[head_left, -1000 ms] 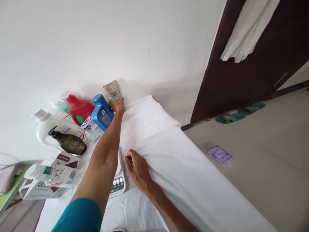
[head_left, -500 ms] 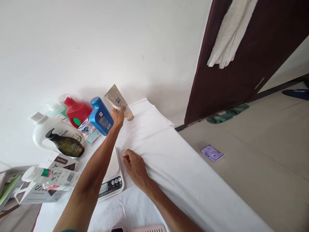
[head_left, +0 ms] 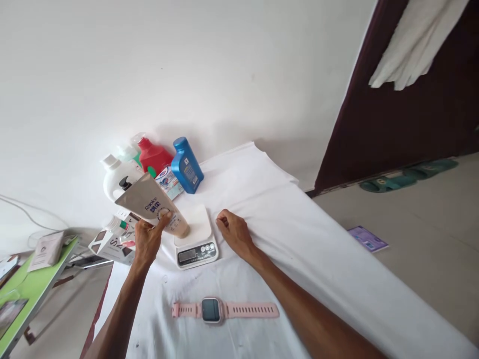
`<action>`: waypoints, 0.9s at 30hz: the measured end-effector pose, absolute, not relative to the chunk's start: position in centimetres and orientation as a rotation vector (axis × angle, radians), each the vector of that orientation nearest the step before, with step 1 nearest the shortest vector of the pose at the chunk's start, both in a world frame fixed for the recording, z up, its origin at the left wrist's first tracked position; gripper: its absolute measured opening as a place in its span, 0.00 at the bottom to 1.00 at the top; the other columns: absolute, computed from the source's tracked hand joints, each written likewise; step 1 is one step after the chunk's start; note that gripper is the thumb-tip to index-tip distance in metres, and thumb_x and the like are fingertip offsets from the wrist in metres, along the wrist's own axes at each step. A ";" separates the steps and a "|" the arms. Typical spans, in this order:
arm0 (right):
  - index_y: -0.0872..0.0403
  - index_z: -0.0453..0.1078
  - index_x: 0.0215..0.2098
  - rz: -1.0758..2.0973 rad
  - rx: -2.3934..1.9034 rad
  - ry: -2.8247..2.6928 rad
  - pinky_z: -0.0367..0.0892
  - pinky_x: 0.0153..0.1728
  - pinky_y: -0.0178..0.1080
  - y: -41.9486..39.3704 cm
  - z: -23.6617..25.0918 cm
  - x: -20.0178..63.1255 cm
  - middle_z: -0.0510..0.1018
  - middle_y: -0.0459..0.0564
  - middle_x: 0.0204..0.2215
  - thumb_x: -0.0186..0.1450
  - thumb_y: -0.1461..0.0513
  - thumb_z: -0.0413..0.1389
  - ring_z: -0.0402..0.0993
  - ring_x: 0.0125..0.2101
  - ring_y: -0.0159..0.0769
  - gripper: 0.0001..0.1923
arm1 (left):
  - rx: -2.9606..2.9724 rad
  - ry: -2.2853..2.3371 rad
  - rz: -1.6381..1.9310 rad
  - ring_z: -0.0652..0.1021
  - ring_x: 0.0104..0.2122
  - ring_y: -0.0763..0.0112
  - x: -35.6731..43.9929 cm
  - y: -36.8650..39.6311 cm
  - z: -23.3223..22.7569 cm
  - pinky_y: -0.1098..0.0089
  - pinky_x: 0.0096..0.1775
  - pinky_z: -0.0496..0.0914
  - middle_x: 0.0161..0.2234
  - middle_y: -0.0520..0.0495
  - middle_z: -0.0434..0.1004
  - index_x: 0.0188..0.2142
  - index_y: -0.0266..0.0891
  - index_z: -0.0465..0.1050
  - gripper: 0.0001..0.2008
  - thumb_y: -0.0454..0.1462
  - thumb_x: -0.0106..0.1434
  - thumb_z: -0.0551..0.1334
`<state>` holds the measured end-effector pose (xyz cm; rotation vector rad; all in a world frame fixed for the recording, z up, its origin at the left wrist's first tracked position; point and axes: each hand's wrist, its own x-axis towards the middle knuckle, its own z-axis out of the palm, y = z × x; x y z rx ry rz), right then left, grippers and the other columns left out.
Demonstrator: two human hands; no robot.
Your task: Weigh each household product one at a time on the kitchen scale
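Tube in the Left-Hand Grip, Cap End at the Weighing Scale

Status. Judged from the present layout, the pick-up is complete: the tube (head_left: pixel 151 198) is in the left hand (head_left: pixel 148 240), apart from the blue bottle (head_left: pixel 187 167) and the red bottle (head_left: pixel 154 157) near the wall. Release is not yet done.

Position of the tube. The tube is tilted, its wide flat end up and to the left, its cap end down and to the right. The cap end overlaps the left part of the platform of the scale (head_left: pixel 199 223) in this view; contact between the two cannot be confirmed. The display (head_left: pixel 187 255) shows no legible reading.

Left hand. The thumb (head_left: pixel 165 219) is laid across the printed front of the tube. The other fingers are bent toward its rear side, and their tips are largely hidden. The opening matches the tube body, which is pinched between thumb and fingers.

Right hand. The right hand (head_left: pixel 235 232) is on the white cloth (head_left: pixel 288 244), just beside the right edge of the scale. Its fingers are curled loosely inward, with the thumb side near the index finger. No object is visible in it; the palm is hidden.

Adjacent item. A watch (head_left: pixel 211 310) with a pink strap lies unfastened on the near side of the scale.
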<state>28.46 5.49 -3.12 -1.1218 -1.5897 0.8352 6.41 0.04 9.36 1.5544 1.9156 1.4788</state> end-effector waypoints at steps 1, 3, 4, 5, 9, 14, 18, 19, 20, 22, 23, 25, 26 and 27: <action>0.50 0.65 0.31 0.841 -1.119 -1.596 0.62 0.33 0.37 5.5 -3.1 28.5 0.75 0.43 0.25 0.68 0.60 0.50 0.71 0.27 0.36 0.08 | 1.557 1.921 1.482 0.86 0.45 0.46 6.2 -0.4 9.1 0.50 0.50 0.80 0.40 0.40 0.89 0.37 0.38 0.87 0.19 0.50 0.54 0.75; 0.50 0.66 0.31 0.858 -1.114 -1.612 0.63 0.34 0.37 5.4 -3.0 28.6 0.76 0.44 0.25 0.68 0.59 0.51 0.72 0.27 0.36 0.08 | 1.574 1.933 1.484 0.86 0.42 0.47 6.3 -0.8 8.6 0.52 0.47 0.80 0.38 0.41 0.89 0.34 0.38 0.86 0.17 0.50 0.55 0.75; 0.50 0.66 0.31 0.867 -1.114 -1.618 0.64 0.34 0.37 5.3 -3.0 28.6 0.76 0.44 0.26 0.68 0.59 0.51 0.72 0.28 0.36 0.08 | 1.585 1.931 1.484 0.86 0.40 0.48 6.5 -0.8 8.4 0.53 0.45 0.80 0.37 0.41 0.89 0.34 0.38 0.86 0.16 0.50 0.55 0.74; 0.50 0.66 0.31 0.873 -1.118 -1.621 0.64 0.34 0.37 5.3 -2.9 28.7 0.76 0.45 0.26 0.67 0.58 0.51 0.73 0.28 0.37 0.08 | 1.593 1.919 1.486 0.86 0.39 0.49 6.9 -0.7 8.3 0.55 0.43 0.80 0.36 0.42 0.89 0.33 0.38 0.86 0.16 0.49 0.56 0.74; 0.50 0.67 0.31 0.882 -1.127 -1.618 0.65 0.34 0.38 5.2 -2.8 28.7 0.77 0.45 0.27 0.67 0.57 0.52 0.73 0.29 0.37 0.08 | 1.562 1.835 1.541 0.85 0.39 0.52 8.3 0.2 7.8 0.59 0.41 0.79 0.37 0.42 0.88 0.36 0.37 0.85 0.16 0.48 0.58 0.73; 0.50 0.68 0.31 0.907 -1.127 -1.604 0.65 0.33 0.37 5.1 -2.5 28.8 0.76 0.44 0.26 0.66 0.57 0.52 0.72 0.27 0.36 0.08 | 1.583 1.803 1.527 0.84 0.45 0.52 8.2 0.1 6.8 0.57 0.46 0.78 0.43 0.40 0.86 0.43 0.38 0.82 0.21 0.51 0.59 0.73; 0.50 0.68 0.31 0.926 -1.140 -1.596 0.65 0.34 0.37 5.0 -2.3 28.7 0.77 0.45 0.27 0.66 0.57 0.52 0.72 0.28 0.36 0.08 | 1.666 1.768 1.576 0.82 0.50 0.56 6.1 -1.3 5.3 0.59 0.50 0.77 0.50 0.39 0.82 0.51 0.40 0.76 0.27 0.59 0.69 0.60; 0.50 0.68 0.30 0.928 -1.145 -1.591 0.65 0.34 0.38 5.0 -2.3 28.7 0.77 0.45 0.27 0.66 0.58 0.52 0.72 0.28 0.36 0.08 | 1.641 1.780 1.601 0.82 0.49 0.57 5.5 -1.7 4.7 0.59 0.49 0.77 0.50 0.39 0.81 0.52 0.40 0.76 0.29 0.60 0.71 0.56; 0.50 0.68 0.30 0.929 -1.149 -1.586 0.65 0.34 0.38 5.0 -2.3 28.6 0.77 0.45 0.26 0.65 0.58 0.52 0.71 0.28 0.36 0.07 | 1.593 1.801 1.627 0.83 0.47 0.59 4.9 -2.0 4.1 0.60 0.48 0.77 0.49 0.39 0.81 0.52 0.40 0.75 0.30 0.61 0.72 0.54; 0.50 0.68 0.30 0.928 -1.156 -1.582 0.65 0.33 0.38 5.0 -2.4 28.6 0.77 0.45 0.26 0.65 0.58 0.53 0.71 0.27 0.36 0.07 | 1.472 1.838 1.657 0.83 0.44 0.60 4.0 -2.6 2.4 0.62 0.43 0.77 0.47 0.39 0.81 0.52 0.38 0.75 0.32 0.62 0.72 0.52; 0.50 0.68 0.30 0.928 -1.157 -1.584 0.65 0.33 0.37 4.9 -2.4 28.6 0.77 0.45 0.26 0.65 0.58 0.53 0.71 0.27 0.36 0.07 | 1.418 1.855 1.657 0.83 0.42 0.61 3.6 -2.8 1.5 0.63 0.41 0.77 0.45 0.39 0.81 0.52 0.38 0.75 0.33 0.63 0.72 0.52; 0.50 0.68 0.30 0.926 -1.158 -1.588 0.64 0.33 0.37 4.9 -2.4 28.6 0.77 0.45 0.26 0.65 0.57 0.53 0.70 0.27 0.35 0.07 | 1.339 1.882 1.635 0.83 0.38 0.63 3.1 -3.1 -0.1 0.64 0.39 0.76 0.42 0.40 0.82 0.50 0.36 0.76 0.34 0.64 0.71 0.52; 0.50 0.68 0.30 0.924 -1.158 -1.589 0.64 0.33 0.37 4.9 -2.4 28.7 0.77 0.45 0.27 0.65 0.57 0.53 0.70 0.27 0.35 0.07 | 1.314 1.884 1.622 0.83 0.37 0.63 3.0 -3.1 -0.7 0.64 0.39 0.76 0.40 0.40 0.82 0.50 0.36 0.76 0.34 0.64 0.71 0.52; 0.50 0.68 0.30 0.923 -1.158 -1.590 0.64 0.33 0.37 4.9 -2.3 28.7 0.77 0.45 0.27 0.65 0.57 0.53 0.70 0.27 0.35 0.07 | 1.296 1.881 1.613 0.82 0.35 0.64 2.9 -3.2 -1.2 0.64 0.39 0.76 0.39 0.41 0.82 0.49 0.36 0.77 0.35 0.64 0.71 0.52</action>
